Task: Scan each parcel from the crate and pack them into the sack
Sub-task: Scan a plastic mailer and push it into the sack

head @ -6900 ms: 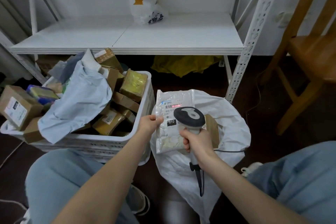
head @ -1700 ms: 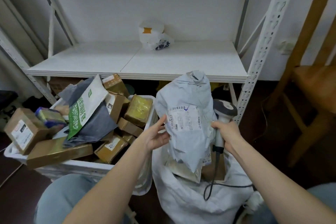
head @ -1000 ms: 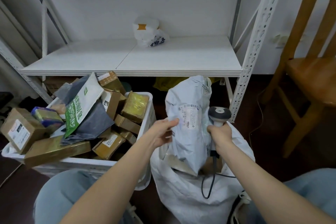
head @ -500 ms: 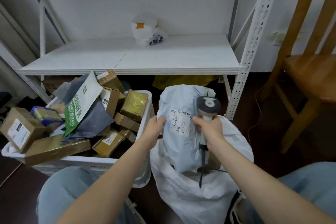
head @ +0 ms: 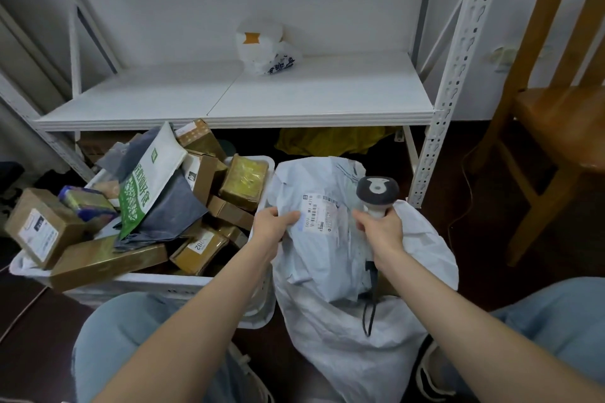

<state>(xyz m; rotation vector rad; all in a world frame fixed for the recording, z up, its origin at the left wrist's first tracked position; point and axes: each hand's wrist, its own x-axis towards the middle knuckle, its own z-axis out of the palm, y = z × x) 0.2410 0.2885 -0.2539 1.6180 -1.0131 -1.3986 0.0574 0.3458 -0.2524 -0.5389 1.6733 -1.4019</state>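
Left hand (head: 273, 222) has lowered the parcel (head: 322, 258) deeper into the sack (head: 425, 252).

Pale grey poly mailer (head: 320, 249) moved from crate (head: 140, 281) into sack (head: 422, 258).

The mailer no longer lies over the crate's parcels; it stands in the sack mouth with its lower part inside, lower than a second ago. The left hand (head: 273, 222), which earlier held a small flat parcel, now grips the mailer's left edge beside the label (head: 319, 211). The right hand (head: 381, 229) has brought the scanner (head: 377, 190) back to the mailer's right edge. In the crate, a green-and-white pouch (head: 147, 180), a dark grey bag (head: 173, 209) and a long brown box (head: 108, 260) are now uncovered.
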